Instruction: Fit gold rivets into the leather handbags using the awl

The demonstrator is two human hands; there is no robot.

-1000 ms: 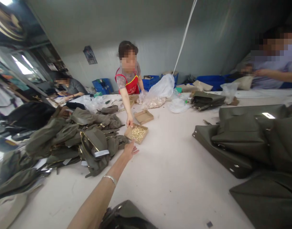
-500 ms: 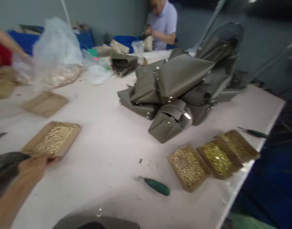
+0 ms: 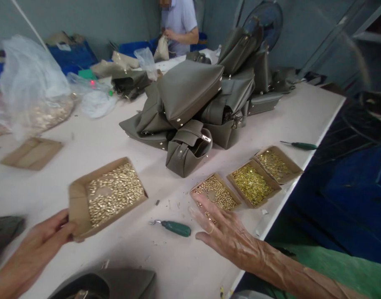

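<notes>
A worker's left hand (image 3: 55, 228) grips the left end of a cardboard tray (image 3: 76, 207) scattered with small gold-coloured pieces (image 3: 115, 189) at the near left of a pale table (image 3: 302, 112); whether the tray touches the tabletop cannot be told. The right hand (image 3: 223, 228) is loose, its fingers stretched out over the near left side of a second tray (image 3: 229, 188), also spread with gold-coloured pieces; the blur hides whether the fingertips touch them.

Just beyond, toward the right edge, stand a middle tray (image 3: 269, 198) of brighter yellow-gold pieces and a far tray (image 3: 293, 175) of similar ones, lined up in a slanting row. A hooked tool (image 3: 176, 228) with a green handle lies between the two hands, and another green-handled tool (image 3: 304, 145) rests at the right edge, near the far tray.

A pile of dark olive bags (image 3: 192, 91) rises across the middle of the table, while a similar bag (image 3: 124, 282) sits at the near edge. At far left, a shallow cardboard box (image 3: 31, 153) lies near a clear plastic sack (image 3: 34, 79) with light-coloured contents. In the background, a co-worker in a light shirt (image 3: 179, 25) handles a beige pouch (image 3: 162, 48).
</notes>
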